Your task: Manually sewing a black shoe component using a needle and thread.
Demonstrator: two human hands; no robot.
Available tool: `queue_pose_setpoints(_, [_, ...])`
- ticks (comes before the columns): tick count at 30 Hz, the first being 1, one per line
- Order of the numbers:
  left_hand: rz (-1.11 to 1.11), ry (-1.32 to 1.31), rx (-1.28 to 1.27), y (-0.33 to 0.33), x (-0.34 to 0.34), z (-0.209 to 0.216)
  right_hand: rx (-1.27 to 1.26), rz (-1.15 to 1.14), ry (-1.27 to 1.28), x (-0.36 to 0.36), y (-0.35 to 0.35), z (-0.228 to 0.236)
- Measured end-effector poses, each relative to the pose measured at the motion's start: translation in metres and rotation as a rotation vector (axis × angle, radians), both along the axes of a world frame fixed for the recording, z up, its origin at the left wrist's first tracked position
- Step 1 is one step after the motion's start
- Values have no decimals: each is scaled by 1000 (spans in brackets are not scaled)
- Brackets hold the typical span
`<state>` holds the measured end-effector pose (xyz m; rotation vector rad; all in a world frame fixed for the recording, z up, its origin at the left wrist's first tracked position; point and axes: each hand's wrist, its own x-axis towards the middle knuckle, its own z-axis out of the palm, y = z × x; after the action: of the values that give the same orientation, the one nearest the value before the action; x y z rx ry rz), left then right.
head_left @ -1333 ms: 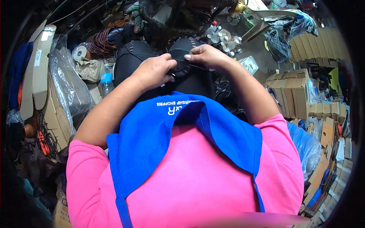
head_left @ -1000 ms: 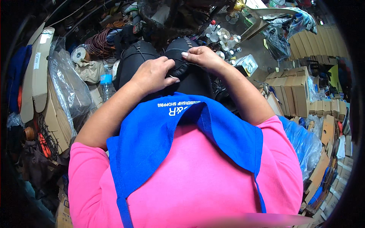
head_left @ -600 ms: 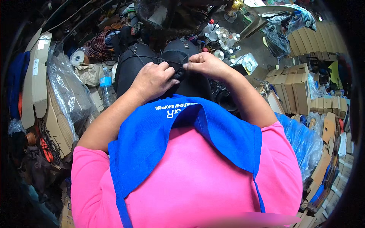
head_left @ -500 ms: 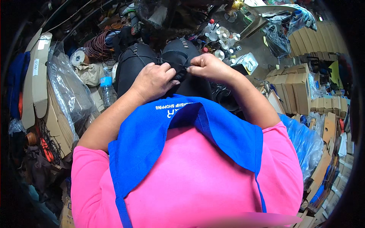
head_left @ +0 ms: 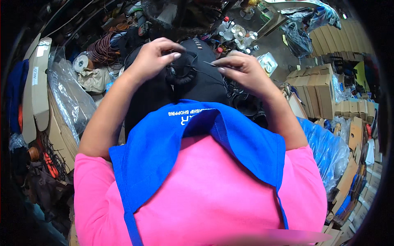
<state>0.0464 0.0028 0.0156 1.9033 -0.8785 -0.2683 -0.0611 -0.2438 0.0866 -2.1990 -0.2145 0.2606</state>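
A ring (head_left: 187,79) lies on the lap (head_left: 205,91) between the hands (head_left: 152,59) (head_left: 248,74) — bottles (head_left: 239,35) ahead, cartons (head_left: 318,96) right, spool (head_left: 81,63) left.

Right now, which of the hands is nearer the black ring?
The left hand, by the upper left of the black ring; the right hand is farther off.

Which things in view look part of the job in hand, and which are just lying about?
Seemingly in use:
dark ring-shaped piece near the left hand
thin dark cord
slim item in the right hand

Apparently just lying about:
reddish cable bundle
pale spool
capped bottles
cardboard boxes
blue plastic
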Motion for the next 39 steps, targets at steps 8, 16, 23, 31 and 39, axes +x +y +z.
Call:
queue_pose_setpoints(8, [-293,493,8,-26,25,-14,-303,44,-139,18,25,-19])
queue_pose_setpoints(16, [-419,459,27,-24,33,-11,-354,44,-97,23,27,-16])
queue_pose_setpoints(23, [-469,553,29,-24,36,-9,-379,32,-274,14,31,-31])
queue_pose_setpoints(31, [-449,451,83,-35,39,-16,-633,211,-364,27,30,-16])
queue_pose_setpoints(39, [-514,378,84,-36,38,-19,43,169,203,47,-14,-55])
